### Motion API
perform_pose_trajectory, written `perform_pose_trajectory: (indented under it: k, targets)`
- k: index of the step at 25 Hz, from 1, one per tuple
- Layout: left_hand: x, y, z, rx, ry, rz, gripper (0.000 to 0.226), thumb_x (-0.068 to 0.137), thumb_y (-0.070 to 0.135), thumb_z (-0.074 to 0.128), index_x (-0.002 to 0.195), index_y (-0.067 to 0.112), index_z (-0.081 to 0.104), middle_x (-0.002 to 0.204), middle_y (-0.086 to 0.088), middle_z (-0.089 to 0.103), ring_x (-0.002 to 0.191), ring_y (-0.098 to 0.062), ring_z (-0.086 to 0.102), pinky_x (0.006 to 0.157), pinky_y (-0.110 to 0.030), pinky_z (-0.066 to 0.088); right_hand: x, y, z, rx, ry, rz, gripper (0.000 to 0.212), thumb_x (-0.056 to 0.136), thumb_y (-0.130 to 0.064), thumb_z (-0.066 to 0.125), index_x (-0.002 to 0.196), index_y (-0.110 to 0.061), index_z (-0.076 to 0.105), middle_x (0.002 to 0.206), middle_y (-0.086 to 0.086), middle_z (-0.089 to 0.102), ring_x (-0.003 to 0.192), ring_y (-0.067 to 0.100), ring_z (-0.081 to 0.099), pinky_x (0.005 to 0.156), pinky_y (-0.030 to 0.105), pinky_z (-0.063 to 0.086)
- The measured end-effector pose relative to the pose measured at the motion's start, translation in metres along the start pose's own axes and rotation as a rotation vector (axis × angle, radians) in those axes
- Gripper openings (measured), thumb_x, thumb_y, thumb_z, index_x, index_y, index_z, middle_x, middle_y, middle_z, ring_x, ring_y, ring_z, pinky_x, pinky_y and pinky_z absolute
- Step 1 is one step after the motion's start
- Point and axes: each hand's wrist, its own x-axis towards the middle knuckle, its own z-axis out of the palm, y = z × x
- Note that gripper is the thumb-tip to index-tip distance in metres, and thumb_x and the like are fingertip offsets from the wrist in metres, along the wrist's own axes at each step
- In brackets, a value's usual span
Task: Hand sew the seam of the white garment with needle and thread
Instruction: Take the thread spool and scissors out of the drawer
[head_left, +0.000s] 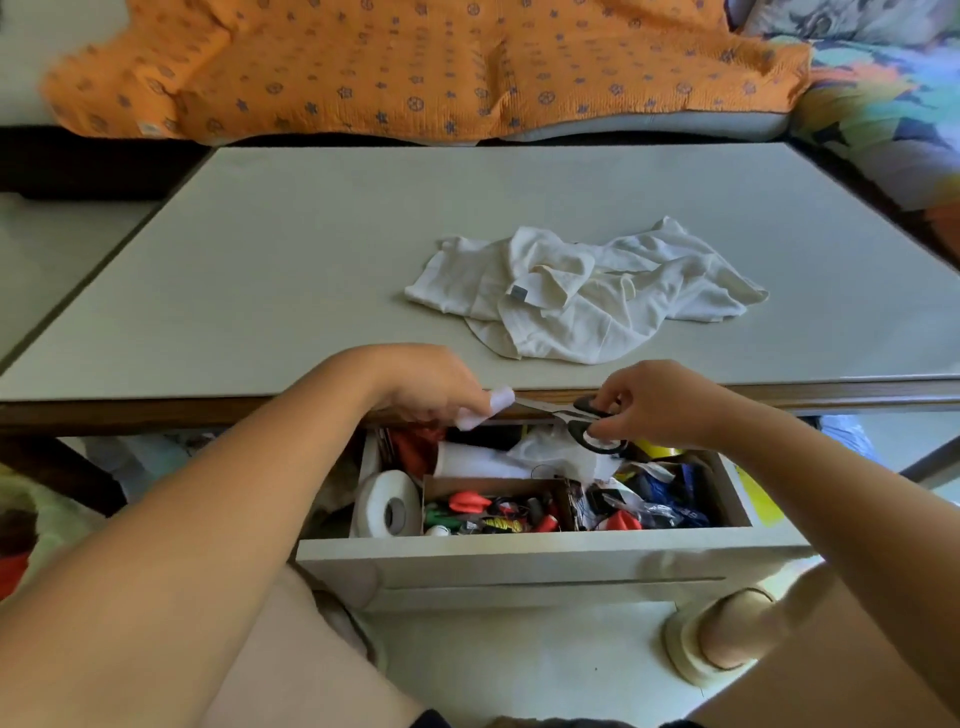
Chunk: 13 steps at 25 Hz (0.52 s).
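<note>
1. The pale grey surface (260, 270) stretches away beyond both hands; its wooden edge runs just under them.
2. Far behind the hands, past the surface, an orange cloth (415, 62) with small blue figures lies spread.
3. Right below the hands an open drawer (519, 556) is pulled toward the person. It is full of mixed small things.
4. The white garment (587, 296) lies crumpled on the surface, just beyond the right hand, and no hand touches it.
5. The left hand (431, 387) is curled, with its fingertips at the tip of the blades. I cannot tell if they pinch something.
6. The right hand (660, 405) grips the black handles of the scissors (576, 415), which point toward the left hand.
7. A roll of white tape (387, 504) stands in the drawer, under the left hand.
8. Pale finger covers (501, 399) sit on the left fingertips.
</note>
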Motion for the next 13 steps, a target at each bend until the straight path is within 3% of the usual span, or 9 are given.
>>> perform_pose_trajectory:
  k: [5,10,13]
  targets:
    - [-0.005,-0.004,-0.039,-0.257,0.283,0.089,0.023,0.091,0.035,0.059,0.079,0.016,0.057,0.055,0.006,0.036,0.047,-0.012,0.025,0.047,-0.023,0.022,0.025,-0.009,-0.012,0.163,0.233,0.044,0.030,0.084,-0.044,0.069,0.106,-0.024,0.065,0.082,-0.008,0.056,0.066,0.009,0.052,0.055,0.023,0.037]
    - [0.001,-0.024,-0.042,-0.391,0.317,0.077,0.020,0.093,0.035,0.056,0.082,0.018,0.056,0.057,0.005,0.034,0.047,-0.010,0.023,0.045,-0.021,0.021,0.057,-0.035,0.002,0.224,0.401,0.069,0.041,0.091,-0.040,0.061,0.126,-0.021,0.054,0.105,-0.002,0.065,0.089,0.019,0.062,0.074,0.033,0.050]
    - [0.003,-0.028,-0.039,-0.375,0.305,0.060,0.026,0.088,0.042,0.058,0.076,0.019,0.053,0.058,0.005,0.034,0.047,-0.010,0.023,0.045,-0.021,0.021,0.031,-0.042,0.024,0.119,0.251,-0.163,0.040,0.086,-0.053,0.063,0.113,-0.026,0.051,0.097,-0.008,0.060,0.085,0.014,0.059,0.073,0.031,0.049]
